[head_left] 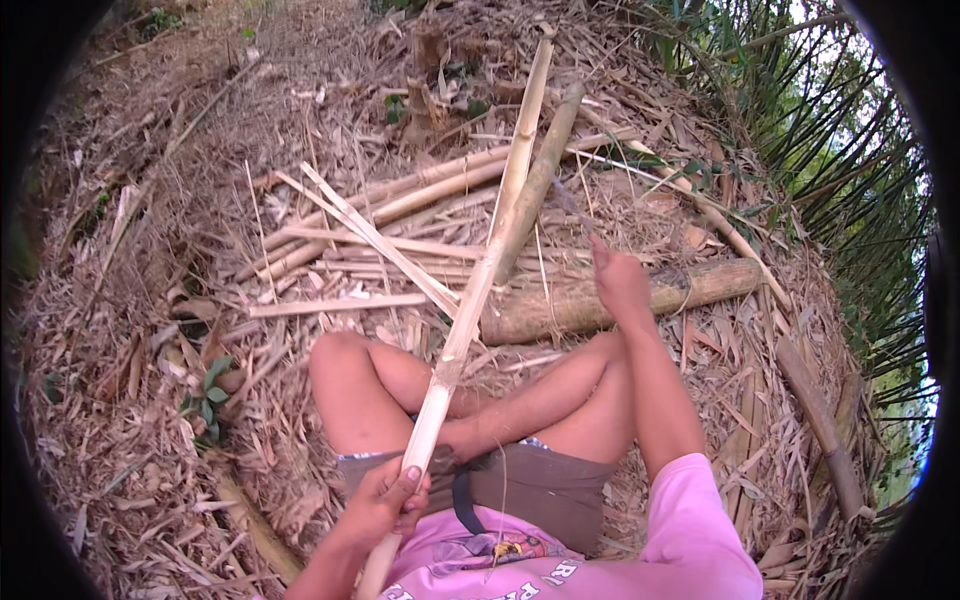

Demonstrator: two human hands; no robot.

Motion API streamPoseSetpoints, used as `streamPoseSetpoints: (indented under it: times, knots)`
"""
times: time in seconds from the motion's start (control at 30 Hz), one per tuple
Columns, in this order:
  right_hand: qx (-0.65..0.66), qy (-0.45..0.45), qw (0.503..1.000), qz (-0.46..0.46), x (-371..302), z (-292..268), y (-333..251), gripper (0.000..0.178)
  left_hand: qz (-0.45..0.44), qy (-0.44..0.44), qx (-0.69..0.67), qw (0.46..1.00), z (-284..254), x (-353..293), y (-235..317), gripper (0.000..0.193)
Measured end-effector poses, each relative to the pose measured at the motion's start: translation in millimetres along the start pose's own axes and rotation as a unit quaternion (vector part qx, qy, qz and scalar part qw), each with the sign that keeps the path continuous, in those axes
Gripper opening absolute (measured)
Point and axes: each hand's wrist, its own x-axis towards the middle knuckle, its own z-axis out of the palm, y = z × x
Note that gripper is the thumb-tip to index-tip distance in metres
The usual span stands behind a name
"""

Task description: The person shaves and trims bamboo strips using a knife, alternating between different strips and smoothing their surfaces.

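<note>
My left hand (pixel 395 497) is closed around the near end of a long split bamboo piece (pixel 462 330), pale inner face up. It slants from my lap away over the logs. A greenish-brown bamboo length (pixel 545 180) lies along its far part; I cannot tell whether the two are joined. My right hand (pixel 622 285) is raised to the right of the bamboo, closed on the handle of a knife. The knife's thin grey blade (pixel 568 197) points away and left, its tip near the greenish length; it is somewhat blurred. Blade and bamboo appear apart.
A thick bamboo log (pixel 640 300) lies crosswise beyond my crossed legs. Several split strips (pixel 375 235) and bamboo poles (pixel 450 187) are piled beyond it at left. A cut stump (pixel 428 100) stands farther off. Dry leaves cover the ground; bamboo stalks (pixel 850 170) grow at right.
</note>
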Motion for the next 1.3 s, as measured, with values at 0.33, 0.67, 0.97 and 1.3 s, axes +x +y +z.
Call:
streamPoseSetpoints:
  times: [0.33, 0.67, 0.97, 1.3]
  knots:
    - [0.174, -0.023, 0.982, -0.075, -82, -20, -52, 0.053, 0.051, -0.015, -0.038, 0.998, 0, 17, 13, 0.028]
    - [0.207, 0.051, 0.897, -0.388, -178, -24, -101, 0.056, 0.051, 0.018, -0.048, 0.997, 23, 27, 18, 0.029]
    - [0.152, 0.058, 0.88, -0.447, -185, -41, -124, 0.06, 0.05, 0.097, 0.028, 0.994, 24, 37, -4, 0.046]
    - [0.089, 0.069, 0.89, -0.442, -151, -28, -110, 0.061, 0.035, 0.123, -0.016, 0.992, 35, 41, 10, 0.042]
